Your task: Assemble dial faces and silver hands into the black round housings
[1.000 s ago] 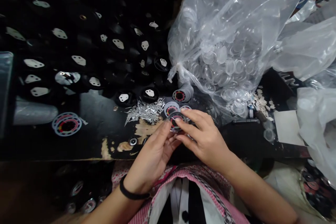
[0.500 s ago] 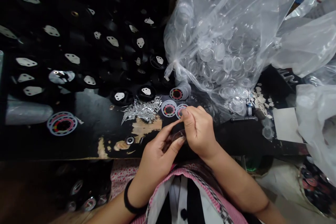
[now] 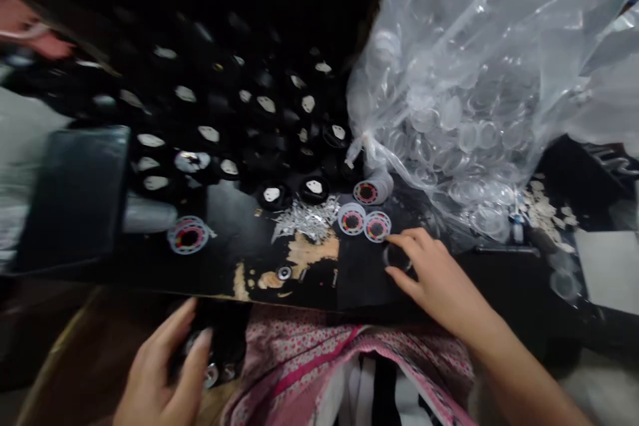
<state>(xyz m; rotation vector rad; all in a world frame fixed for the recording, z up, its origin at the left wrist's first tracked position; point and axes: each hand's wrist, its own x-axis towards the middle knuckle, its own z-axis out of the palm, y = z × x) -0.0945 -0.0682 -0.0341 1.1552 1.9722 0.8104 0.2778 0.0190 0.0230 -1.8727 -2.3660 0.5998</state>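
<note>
My right hand [image 3: 432, 276] is at the bench, thumb and fingertips closed on the edge of a small round dark piece with a shiny rim [image 3: 398, 258]; whether it is clear or black I cannot tell. Just beyond those fingertips lie two printed dial discs, a left one [image 3: 351, 219] and a right one [image 3: 378, 227]. Down past the bench's front edge, at the lower left, my left hand [image 3: 167, 369] has its fingers apart with nothing in them. It hovers over dark round parts with silvery centres [image 3: 211, 375], partly hidden by the hand.
A stack of dial discs [image 3: 369, 192] stands behind, beside a big clear bag of plastic covers [image 3: 449, 126]. Thin metal pieces [image 3: 309, 219] form a pile. Several black housings with white plates [image 3: 272, 194] fill the back. Another person's face shows at far left.
My hands have parted: the left dropped to the lower left below the bench edge and opened, while the right stays at the bench with the round piece. The view has swung left.
</note>
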